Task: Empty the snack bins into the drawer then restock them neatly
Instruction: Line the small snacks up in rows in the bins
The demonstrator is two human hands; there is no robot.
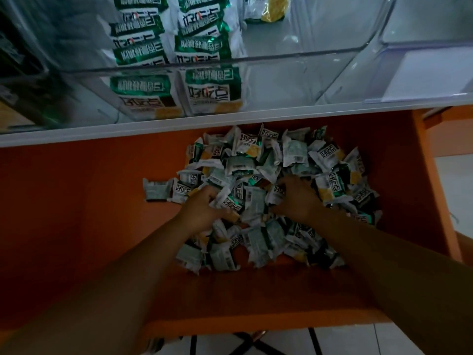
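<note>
Fingers (214, 198) of left hand (202, 208) are curled round a few snack packets (268, 170) at the near-left of the pile. Right hand (298, 201) fingers are dug into the pile middle, tips hidden, so can't tell if they grip anything.

Progress, my read: emptying looks done and restock is partway.
- The loose pile sits in the orange drawer (89, 201), heaped toward its right half, with one stray packet off to the left.
- The clear bin (281, 55) on the white counter (128, 127) above holds stacked packets (143, 85) in two tidy overlapping columns on its left side; its right side is bare.
- The right bin (422, 42) shows no packets where visible.
- Most stock is still in the drawer, so plenty is left.

Packets: small white pillow packs with green bands and yellow patches, crinkly foil, lying face-up and face-down at random. They'll need flipping and aligning.
</note>
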